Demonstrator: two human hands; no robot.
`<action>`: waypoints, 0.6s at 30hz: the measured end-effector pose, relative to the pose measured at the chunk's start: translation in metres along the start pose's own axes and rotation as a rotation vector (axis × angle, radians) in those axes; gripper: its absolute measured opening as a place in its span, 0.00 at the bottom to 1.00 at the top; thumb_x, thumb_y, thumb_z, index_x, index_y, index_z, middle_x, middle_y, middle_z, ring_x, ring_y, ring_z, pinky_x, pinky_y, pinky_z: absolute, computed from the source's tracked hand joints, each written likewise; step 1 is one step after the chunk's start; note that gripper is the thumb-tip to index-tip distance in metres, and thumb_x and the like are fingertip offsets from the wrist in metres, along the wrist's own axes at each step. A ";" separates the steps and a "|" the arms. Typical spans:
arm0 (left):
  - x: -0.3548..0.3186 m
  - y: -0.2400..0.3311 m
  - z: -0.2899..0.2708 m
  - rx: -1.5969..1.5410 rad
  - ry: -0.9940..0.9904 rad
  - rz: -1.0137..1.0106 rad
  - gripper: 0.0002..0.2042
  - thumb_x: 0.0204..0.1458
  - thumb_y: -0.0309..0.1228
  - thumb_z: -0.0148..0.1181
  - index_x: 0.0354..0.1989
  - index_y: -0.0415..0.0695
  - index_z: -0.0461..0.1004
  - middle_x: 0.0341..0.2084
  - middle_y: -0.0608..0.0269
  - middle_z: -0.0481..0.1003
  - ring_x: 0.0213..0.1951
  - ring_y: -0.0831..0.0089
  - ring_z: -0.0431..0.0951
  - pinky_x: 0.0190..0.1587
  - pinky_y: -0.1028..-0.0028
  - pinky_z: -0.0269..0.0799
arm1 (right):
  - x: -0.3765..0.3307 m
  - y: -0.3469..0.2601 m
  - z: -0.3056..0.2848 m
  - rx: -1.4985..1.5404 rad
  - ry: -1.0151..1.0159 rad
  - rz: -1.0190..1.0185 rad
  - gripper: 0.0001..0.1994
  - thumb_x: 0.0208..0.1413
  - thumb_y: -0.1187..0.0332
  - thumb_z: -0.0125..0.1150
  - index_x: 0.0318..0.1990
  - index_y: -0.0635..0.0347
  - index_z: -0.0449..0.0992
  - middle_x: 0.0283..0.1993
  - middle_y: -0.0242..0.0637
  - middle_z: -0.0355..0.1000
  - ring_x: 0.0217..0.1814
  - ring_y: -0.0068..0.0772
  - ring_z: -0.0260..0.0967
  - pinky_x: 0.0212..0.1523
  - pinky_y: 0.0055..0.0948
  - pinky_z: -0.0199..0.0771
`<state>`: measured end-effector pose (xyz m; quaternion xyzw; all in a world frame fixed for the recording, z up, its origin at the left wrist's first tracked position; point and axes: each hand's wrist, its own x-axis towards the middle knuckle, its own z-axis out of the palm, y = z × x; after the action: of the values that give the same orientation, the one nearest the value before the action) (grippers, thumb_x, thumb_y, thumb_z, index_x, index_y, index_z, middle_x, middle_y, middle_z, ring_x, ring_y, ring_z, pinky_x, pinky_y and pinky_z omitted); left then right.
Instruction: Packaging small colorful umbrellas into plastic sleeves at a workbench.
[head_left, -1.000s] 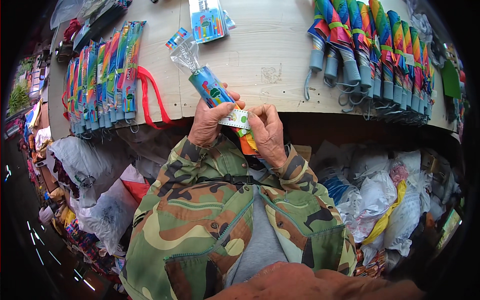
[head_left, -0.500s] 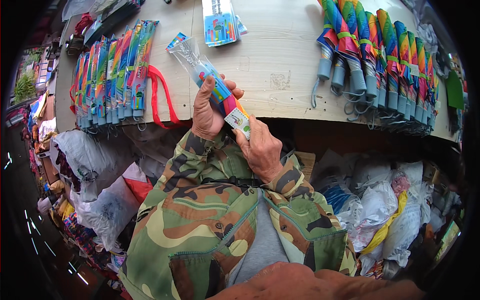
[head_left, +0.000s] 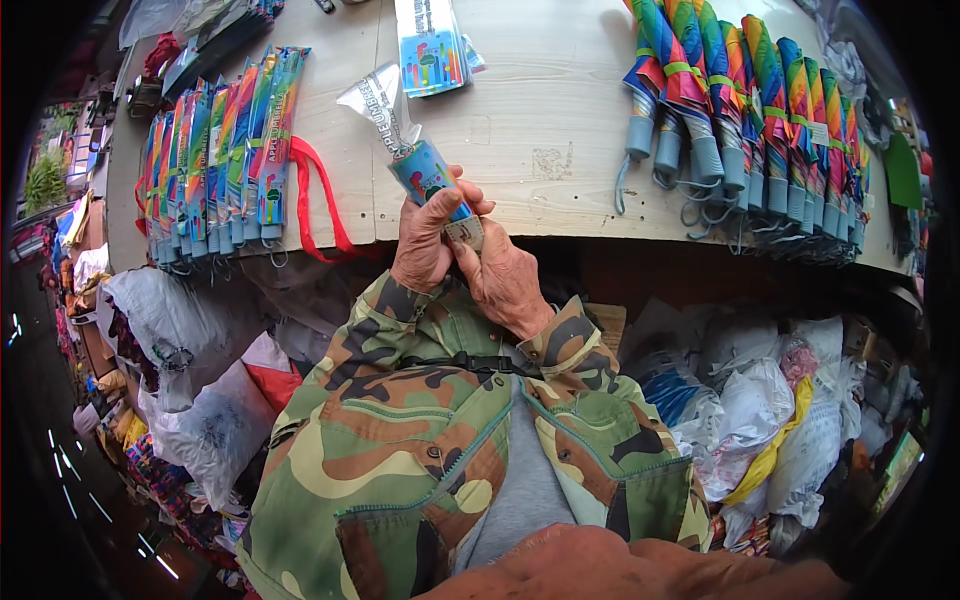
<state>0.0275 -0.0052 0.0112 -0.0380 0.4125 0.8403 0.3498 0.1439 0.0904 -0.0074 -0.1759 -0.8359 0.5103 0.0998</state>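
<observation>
My left hand [head_left: 428, 240] grips the middle of a folded multicoloured umbrella [head_left: 428, 172] that sits partly inside a clear plastic sleeve [head_left: 375, 102]. The sleeve's open end sticks out over the wooden table. My right hand [head_left: 505, 282] holds the umbrella's lower end, fingers on a small pale tag at its base. Both hands are at the table's near edge, with camouflage jacket sleeves behind them.
The pale wooden table [head_left: 545, 150] holds a row of sleeved umbrellas [head_left: 215, 155] at the left with a red strap [head_left: 315, 195], a stack of printed cards [head_left: 432, 50] at the top, and a row of unsleeved umbrellas with grey handles [head_left: 745, 120] at the right. Plastic bags [head_left: 760, 410] lie below.
The umbrella has slid further into the sleeve and turned more upright. My right hand has moved up to its base. The view has shifted slightly.
</observation>
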 end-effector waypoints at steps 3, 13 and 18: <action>-0.001 -0.001 -0.004 0.134 -0.006 0.020 0.29 0.61 0.27 0.74 0.65 0.35 0.63 0.41 0.56 0.82 0.48 0.61 0.87 0.55 0.61 0.84 | 0.007 -0.003 -0.005 0.016 -0.139 0.046 0.23 0.71 0.56 0.63 0.62 0.63 0.68 0.46 0.56 0.80 0.40 0.63 0.82 0.37 0.54 0.81; 0.007 0.000 -0.007 0.116 0.065 0.010 0.25 0.61 0.19 0.67 0.64 0.38 0.63 0.43 0.56 0.82 0.47 0.59 0.87 0.55 0.60 0.85 | -0.003 0.001 0.007 -0.038 0.232 -0.254 0.33 0.64 0.67 0.71 0.72 0.63 0.62 0.48 0.51 0.77 0.37 0.56 0.83 0.36 0.46 0.83; 0.016 0.017 -0.012 0.020 0.049 0.058 0.26 0.64 0.32 0.72 0.63 0.38 0.64 0.42 0.53 0.82 0.45 0.56 0.87 0.55 0.56 0.85 | -0.004 -0.004 0.004 -0.183 0.169 -0.310 0.26 0.63 0.70 0.71 0.67 0.62 0.71 0.47 0.48 0.76 0.37 0.50 0.82 0.33 0.41 0.83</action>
<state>0.0029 -0.0118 0.0091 -0.0433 0.4300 0.8448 0.3155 0.1449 0.0838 -0.0055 -0.0956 -0.8845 0.3941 0.2306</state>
